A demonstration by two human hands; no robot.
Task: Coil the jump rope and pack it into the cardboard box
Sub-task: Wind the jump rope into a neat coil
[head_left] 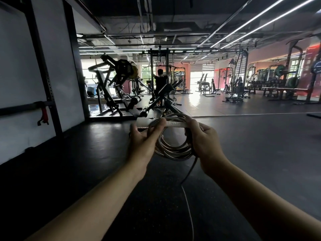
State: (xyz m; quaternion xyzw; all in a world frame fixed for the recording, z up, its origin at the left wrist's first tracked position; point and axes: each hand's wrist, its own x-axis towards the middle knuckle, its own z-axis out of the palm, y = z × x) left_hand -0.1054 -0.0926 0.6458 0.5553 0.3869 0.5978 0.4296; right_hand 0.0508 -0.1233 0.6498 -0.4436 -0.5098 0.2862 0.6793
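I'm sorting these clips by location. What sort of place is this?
A gym, most likely a commercial one. A plate-loaded weight machine stands ahead, a loaded barbell sits on a rack at right, and a person works a cable station. Both hands hold a coiled jump rope.

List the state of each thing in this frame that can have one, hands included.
jump rope: mostly coiled into loops, held up between both hands; loose tail hangs down toward the floor, not yet wound in
rope handles: lying across the top of the coil, held there
left hand: grips handles and coil
right hand: grips the coil's right side
cardboard box: not in view
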